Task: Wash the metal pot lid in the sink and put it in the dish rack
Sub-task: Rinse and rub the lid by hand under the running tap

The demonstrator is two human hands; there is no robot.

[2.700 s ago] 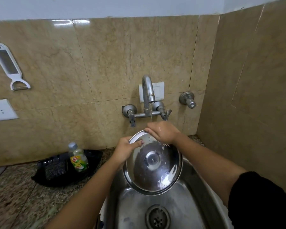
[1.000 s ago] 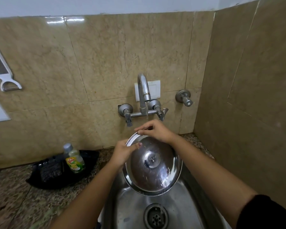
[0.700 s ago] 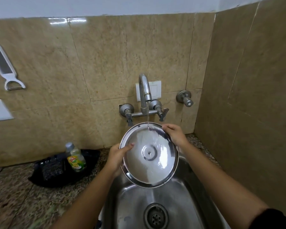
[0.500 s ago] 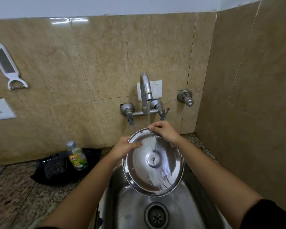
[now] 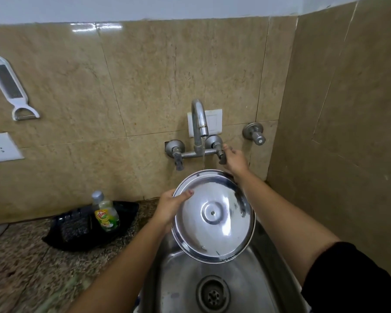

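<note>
Head view: the rounded stainless-steel sink (image 5: 269, 279), its near edge cut off, lies below the round, shiny metal pot lid (image 5: 213, 216), held tilted. The left hand (image 5: 169, 207) pinches the lid's left rim; the right hand (image 5: 234, 160) closes on the far curved chrome tap (image 5: 199, 125)'s right handle, mostly hiding it.

Glossy beige stone-tile walls (image 5: 156, 82) meeting in a corner, right of the curved chrome wall tap (image 5: 199, 123). Above the tiles, a pale painted band (image 5: 145, 6). Behind the tap, a white switch plate (image 5: 213, 122). Far left of the tap, a white plastic grater-peeler (image 5: 8, 86) hanging, a white wall socket (image 5: 0, 147) beneath. Lower left, speckled granite table (image 5: 20, 267). Ceiling light reflected high on the tiles.
</note>
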